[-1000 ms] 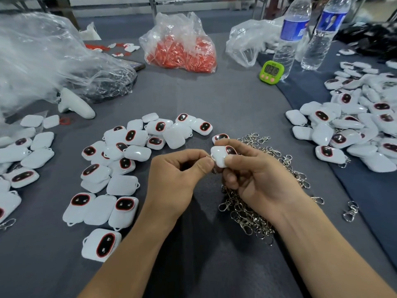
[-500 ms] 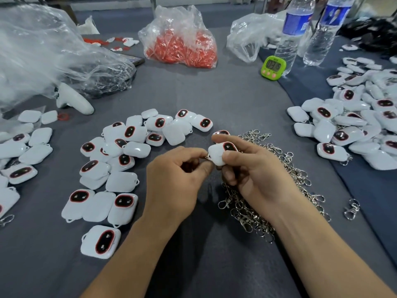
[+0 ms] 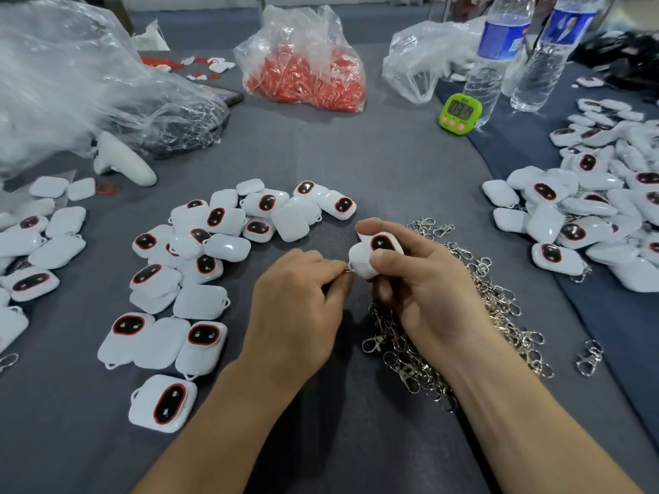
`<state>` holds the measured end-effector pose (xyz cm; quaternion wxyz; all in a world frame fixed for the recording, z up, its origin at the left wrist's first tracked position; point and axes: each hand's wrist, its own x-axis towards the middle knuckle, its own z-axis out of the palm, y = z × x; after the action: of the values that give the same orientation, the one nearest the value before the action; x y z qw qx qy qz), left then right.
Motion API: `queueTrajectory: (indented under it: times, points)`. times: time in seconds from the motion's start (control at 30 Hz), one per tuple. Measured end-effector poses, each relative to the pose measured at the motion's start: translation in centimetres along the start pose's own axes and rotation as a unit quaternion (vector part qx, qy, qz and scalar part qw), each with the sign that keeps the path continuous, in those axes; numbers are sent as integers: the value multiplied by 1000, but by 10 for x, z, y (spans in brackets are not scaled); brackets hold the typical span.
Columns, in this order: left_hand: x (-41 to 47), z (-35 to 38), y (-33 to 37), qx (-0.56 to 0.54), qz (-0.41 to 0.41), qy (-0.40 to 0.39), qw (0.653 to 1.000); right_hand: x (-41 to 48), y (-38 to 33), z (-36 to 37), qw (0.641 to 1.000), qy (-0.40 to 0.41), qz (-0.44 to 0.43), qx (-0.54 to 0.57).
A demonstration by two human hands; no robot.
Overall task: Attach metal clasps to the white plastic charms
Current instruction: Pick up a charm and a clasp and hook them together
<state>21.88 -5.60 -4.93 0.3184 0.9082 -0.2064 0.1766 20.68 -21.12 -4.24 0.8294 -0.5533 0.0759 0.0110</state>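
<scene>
Right hand (image 3: 428, 297): I see its fingers curled round a white charm (image 3: 361, 260) — held above the counter (image 3: 356, 165).
Left hand (image 3: 296, 311): fingers pinch a metal clasp (image 3: 348, 269) at the charm's loop.
Clasp pile (image 3: 399, 354): beneath the right hand.
</scene>
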Motion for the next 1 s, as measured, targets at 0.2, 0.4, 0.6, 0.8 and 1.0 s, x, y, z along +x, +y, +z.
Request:
queueTrajectory:
  times: [0.2, 0.4, 0.6, 0.8, 1.0]
  points:
    - [1, 2, -2, -23, -40, -11, 999, 0, 3, 5, 996, 6, -63, -67]
    - [8, -4, 4, -306, -131, -52, 942, 0, -1, 0, 999, 5, 0, 40]
    - [3, -8, 7, -289, -123, -41, 949, -3, 2, 6, 998, 25, -4, 50]
    - [-5, -8, 7, 169, 6, -33, 985, -10, 19, 15, 922, 83, -206, -317]
    - [-5, -3, 5, 104, -36, -11, 994, -2, 16, 18, 950, 111, -150, -251]
